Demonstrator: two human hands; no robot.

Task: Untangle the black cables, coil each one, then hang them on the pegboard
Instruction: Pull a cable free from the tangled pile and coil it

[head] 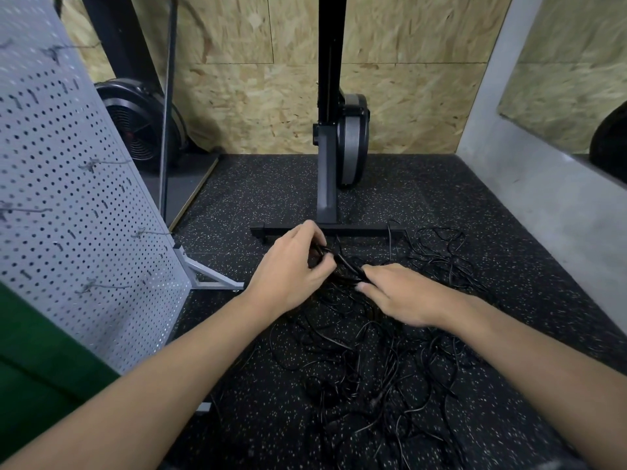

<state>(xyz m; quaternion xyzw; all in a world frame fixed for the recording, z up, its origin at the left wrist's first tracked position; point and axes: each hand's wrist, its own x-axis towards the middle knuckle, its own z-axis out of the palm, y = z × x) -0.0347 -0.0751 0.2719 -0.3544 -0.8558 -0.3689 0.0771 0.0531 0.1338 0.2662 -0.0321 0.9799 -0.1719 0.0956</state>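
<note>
A big tangle of thin black cables [373,361] sprawls over the speckled rubber floor, from under my hands to the near edge and off to the right. My left hand [291,266] grips a bunch of black cable strands lifted from the far end of the pile, fingers curled round them. My right hand [397,293] is just right of it, pinching the same bunch with thumb and fingertips. The grey pegboard [68,198] stands tilted at the left, with several metal hooks sticking out and no cable hanging on it.
A black exercise machine stands straight ahead, its cross foot [359,228] just beyond my hands. A fan wheel [142,123] sits behind the pegboard. The pegboard's white stand foot [213,279] reaches toward my left hand. A grey concrete wall [543,184] bounds the right.
</note>
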